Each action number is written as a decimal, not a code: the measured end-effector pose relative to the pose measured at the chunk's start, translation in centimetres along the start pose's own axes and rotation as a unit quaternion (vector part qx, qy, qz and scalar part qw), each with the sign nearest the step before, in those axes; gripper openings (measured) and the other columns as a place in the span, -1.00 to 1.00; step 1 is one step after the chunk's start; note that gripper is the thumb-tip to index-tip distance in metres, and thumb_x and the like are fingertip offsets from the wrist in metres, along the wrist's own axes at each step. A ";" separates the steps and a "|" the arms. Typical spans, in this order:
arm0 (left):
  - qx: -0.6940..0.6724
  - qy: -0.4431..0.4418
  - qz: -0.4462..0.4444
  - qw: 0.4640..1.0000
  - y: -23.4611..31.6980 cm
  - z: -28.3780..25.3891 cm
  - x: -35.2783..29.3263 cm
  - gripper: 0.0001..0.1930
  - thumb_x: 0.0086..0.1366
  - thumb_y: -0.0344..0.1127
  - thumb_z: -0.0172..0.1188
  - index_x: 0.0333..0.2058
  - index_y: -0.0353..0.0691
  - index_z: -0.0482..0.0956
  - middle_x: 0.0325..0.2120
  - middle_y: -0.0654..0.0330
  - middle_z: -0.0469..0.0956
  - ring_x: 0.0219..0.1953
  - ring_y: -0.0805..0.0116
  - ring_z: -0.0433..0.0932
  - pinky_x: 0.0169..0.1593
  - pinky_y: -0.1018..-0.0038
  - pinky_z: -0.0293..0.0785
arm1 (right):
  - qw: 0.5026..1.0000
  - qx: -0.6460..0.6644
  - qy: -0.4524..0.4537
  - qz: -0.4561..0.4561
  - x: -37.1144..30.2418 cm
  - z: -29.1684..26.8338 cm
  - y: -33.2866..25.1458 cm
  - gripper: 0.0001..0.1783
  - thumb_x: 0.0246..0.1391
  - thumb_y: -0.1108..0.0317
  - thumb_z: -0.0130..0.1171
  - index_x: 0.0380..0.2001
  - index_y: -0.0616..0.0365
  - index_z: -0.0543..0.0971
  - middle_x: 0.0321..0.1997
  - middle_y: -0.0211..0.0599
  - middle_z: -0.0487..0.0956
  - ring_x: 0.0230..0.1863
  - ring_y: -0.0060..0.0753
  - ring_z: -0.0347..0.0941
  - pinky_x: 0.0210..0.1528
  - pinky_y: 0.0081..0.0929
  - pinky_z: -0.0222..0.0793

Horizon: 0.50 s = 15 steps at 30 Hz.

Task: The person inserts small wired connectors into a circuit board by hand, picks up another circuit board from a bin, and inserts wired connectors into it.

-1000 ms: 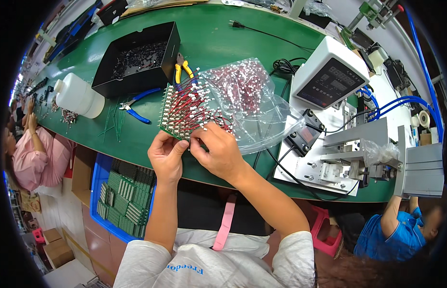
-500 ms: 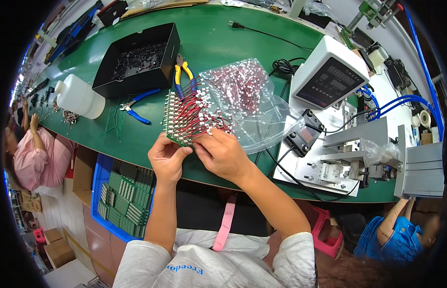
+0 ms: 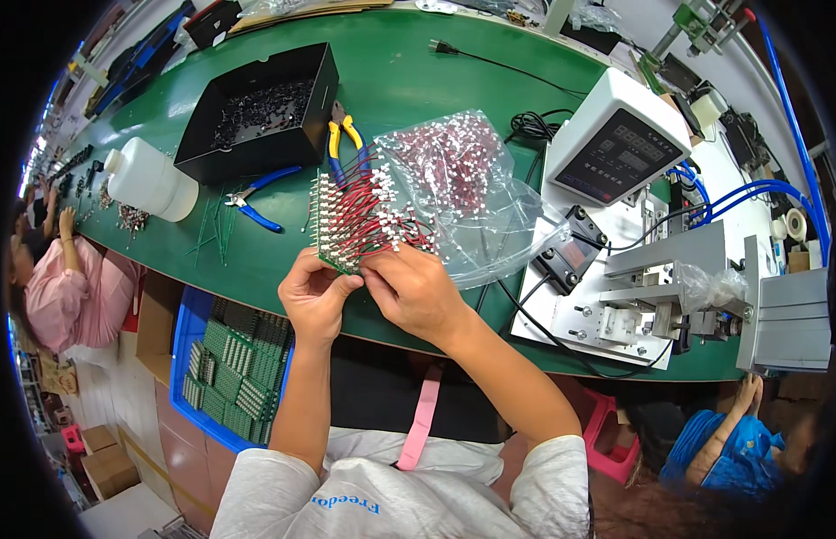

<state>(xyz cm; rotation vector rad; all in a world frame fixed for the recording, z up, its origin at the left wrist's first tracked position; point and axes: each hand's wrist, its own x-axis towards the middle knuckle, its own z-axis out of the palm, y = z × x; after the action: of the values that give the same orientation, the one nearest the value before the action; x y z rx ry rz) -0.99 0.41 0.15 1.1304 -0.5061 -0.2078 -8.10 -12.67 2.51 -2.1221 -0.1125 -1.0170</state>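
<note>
A green circuit board [image 3: 339, 225] bristling with white connectors and red and black wires stands tilted at the near edge of the green table [image 3: 418, 81]. My left hand [image 3: 312, 295] grips its near lower edge. My right hand [image 3: 418, 289] pinches a wired connector at the board's near right corner. Just beyond lies a clear plastic bag [image 3: 476, 193] of red-wired connectors, open toward the board.
Behind the board lie yellow-handled pliers [image 3: 344, 133], blue-handled cutters [image 3: 256, 199], a black box of small parts [image 3: 261, 112] and a white bottle [image 3: 149, 184]. A white meter [image 3: 616, 139] and a metal fixture [image 3: 651, 287] stand right. A blue crate of boards [image 3: 225, 368] sits below left. Other people work nearby.
My hands and the board have drawn slightly nearer to me and the board tilted; my right hand shifted along the board's near edge to its right corner.
</note>
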 end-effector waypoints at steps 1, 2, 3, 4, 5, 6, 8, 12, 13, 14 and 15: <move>0.000 0.003 -0.002 1.000 0.1 0.1 0.1 -0.67 -0.09 -0.74 0.29 -0.31 -0.32 0.52 -0.31 0.19 0.49 -0.29 0.41 0.45 -0.13 0.56 0.41 | 1.000 -0.002 0.016 -0.005 0.1 0.2 0.0 -0.86 -0.18 0.58 0.21 -0.43 0.21 0.55 -0.49 -0.30 0.53 -0.56 -0.31 0.37 -0.48 -0.45 0.34; 0.001 0.007 -0.003 1.000 0.3 0.3 0.1 -0.68 -0.08 -0.74 0.28 -0.31 -0.32 0.52 -0.31 0.19 0.49 -0.29 0.41 0.45 -0.12 0.56 0.41 | 0.999 -0.003 0.032 -0.011 0.3 0.4 -0.1 -0.84 -0.19 0.59 0.22 -0.43 0.21 0.56 -0.51 -0.32 0.53 -0.60 -0.33 0.35 -0.52 -0.47 0.32; 0.008 0.006 0.007 1.000 0.5 0.5 0.3 -0.68 -0.06 -0.74 0.27 -0.30 -0.33 0.51 -0.31 0.19 0.49 -0.28 0.40 0.46 -0.12 0.56 0.41 | 0.999 -0.023 0.029 -0.003 0.5 0.4 -0.4 -0.84 -0.19 0.59 0.22 -0.43 0.21 0.56 -0.50 -0.32 0.53 -0.60 -0.33 0.35 -0.51 -0.48 0.32; 0.016 0.006 0.017 1.000 0.5 0.8 0.4 -0.69 -0.04 -0.74 0.25 -0.28 -0.33 0.51 -0.30 0.19 0.49 -0.27 0.40 0.46 -0.11 0.56 0.41 | 0.999 -0.042 0.026 0.003 0.5 0.0 -0.8 -0.84 -0.20 0.58 0.22 -0.43 0.21 0.57 -0.50 -0.33 0.54 -0.60 -0.34 0.35 -0.51 -0.49 0.32; 0.022 0.016 0.029 0.999 0.5 1.0 0.4 -0.69 -0.04 -0.74 0.25 -0.28 -0.33 0.51 -0.30 0.19 0.49 -0.27 0.40 0.46 -0.11 0.56 0.41 | 0.999 -0.031 0.022 -0.009 0.5 -0.1 -0.9 -0.84 -0.20 0.58 0.22 -0.43 0.21 0.57 -0.50 -0.33 0.54 -0.60 -0.34 0.35 -0.51 -0.49 0.32; -0.003 0.017 0.012 1.000 0.4 1.1 0.4 -0.70 -0.01 -0.72 0.23 -0.26 -0.35 0.50 -0.29 0.17 0.50 -0.27 0.41 0.46 -0.09 0.56 0.41 | 0.999 -0.041 0.011 0.000 0.5 -0.2 -0.8 -0.81 -0.19 0.59 0.21 -0.39 0.21 0.57 -0.50 -0.33 0.53 -0.60 -0.37 0.34 -0.52 -0.52 0.31; -0.027 0.025 0.008 0.999 0.5 0.2 0.5 -0.71 0.03 -0.71 0.22 -0.23 -0.36 0.49 -0.29 0.16 0.50 -0.26 0.41 0.47 -0.08 0.56 0.41 | 0.999 -0.045 -0.005 -0.003 0.7 -0.4 -1.1 -0.79 -0.18 0.60 0.19 -0.36 0.21 0.58 -0.50 -0.34 0.52 -0.60 -0.40 0.32 -0.52 -0.55 0.29; -0.065 0.098 -0.020 0.993 0.9 -1.5 0.1 -0.76 0.13 -0.64 0.17 -0.18 -0.39 0.46 -0.27 0.12 0.50 -0.26 0.41 0.47 -0.09 0.55 0.42 | 0.999 -0.022 0.005 0.047 1.1 -1.0 -1.8 -0.76 -0.15 0.56 0.18 -0.30 0.20 0.56 -0.52 -0.35 0.48 -0.61 -0.39 0.32 -0.54 -0.54 0.28; -0.094 0.119 -0.024 0.988 1.0 -2.2 0.2 -0.78 0.17 -0.60 0.16 -0.18 -0.39 0.46 -0.29 0.11 0.51 -0.25 0.39 0.48 -0.09 0.54 0.43 | 0.999 -0.014 0.013 0.040 1.3 -1.5 -1.8 -0.73 -0.16 0.57 0.18 -0.28 0.21 0.56 -0.53 -0.36 0.47 -0.61 -0.42 0.30 -0.54 -0.57 0.26; -0.123 0.139 -0.029 0.982 1.3 -3.2 0.3 -0.80 0.21 -0.56 0.15 -0.17 -0.39 0.46 -0.30 0.10 0.51 -0.24 0.37 0.49 -0.09 0.52 0.45 | 0.999 -0.007 0.022 0.034 1.5 -2.0 -1.8 -0.70 -0.18 0.59 0.17 -0.26 0.22 0.56 -0.55 -0.37 0.45 -0.62 -0.46 0.28 -0.55 -0.60 0.23; -0.120 0.143 -0.022 0.982 2.0 -4.4 0.4 -0.80 0.21 -0.56 0.15 -0.17 -0.39 0.46 -0.30 0.10 0.51 -0.24 0.37 0.49 -0.09 0.52 0.45 | 0.999 -0.001 0.020 0.029 1.8 -2.3 -2.2 -0.70 -0.18 0.59 0.17 -0.26 0.22 0.56 -0.55 -0.37 0.45 -0.62 -0.46 0.28 -0.55 -0.60 0.23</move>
<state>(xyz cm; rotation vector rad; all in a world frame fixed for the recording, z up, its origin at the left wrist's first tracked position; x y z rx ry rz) 1.27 4.67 0.63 0.9165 -0.1940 -0.1377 -9.19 -13.11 6.00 -2.0928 -0.0307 -1.0254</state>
